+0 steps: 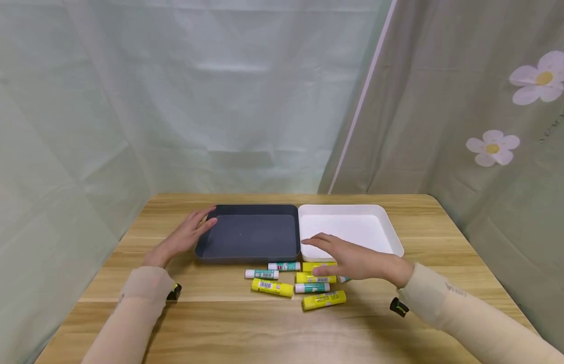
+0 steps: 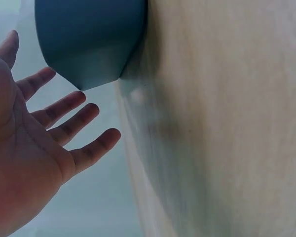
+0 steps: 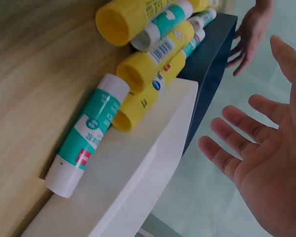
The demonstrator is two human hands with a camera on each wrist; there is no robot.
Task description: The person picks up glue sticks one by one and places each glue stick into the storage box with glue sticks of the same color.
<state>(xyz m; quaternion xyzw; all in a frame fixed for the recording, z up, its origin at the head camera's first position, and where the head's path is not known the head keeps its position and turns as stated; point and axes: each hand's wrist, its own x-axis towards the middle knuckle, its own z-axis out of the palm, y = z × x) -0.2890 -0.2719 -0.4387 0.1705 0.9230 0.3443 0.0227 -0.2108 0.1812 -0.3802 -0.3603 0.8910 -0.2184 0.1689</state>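
My left hand [image 1: 190,232] has its fingers spread at the left edge of a dark blue-grey tray [image 1: 254,237]; whether the fingertips touch its wall [image 2: 91,44] I cannot tell. The right hand [image 1: 350,258] hovers with extended fingers above the front of a white tray [image 1: 350,230] and holds nothing. Beneath and left of it lie several glue sticks, among them a yellow glue stick [image 1: 324,300] and a green-and-white glue stick [image 1: 312,287]. Another green-and-white glue stick [image 3: 89,133] lies by the white tray's front wall, largely hidden by the right hand in the head view.
Both trays stand side by side at the back of a wooden table [image 1: 245,328], with nothing visible inside them. Behind hangs a pale curtain [image 1: 227,101], and a flowered curtain [image 1: 427,111] is at the right.
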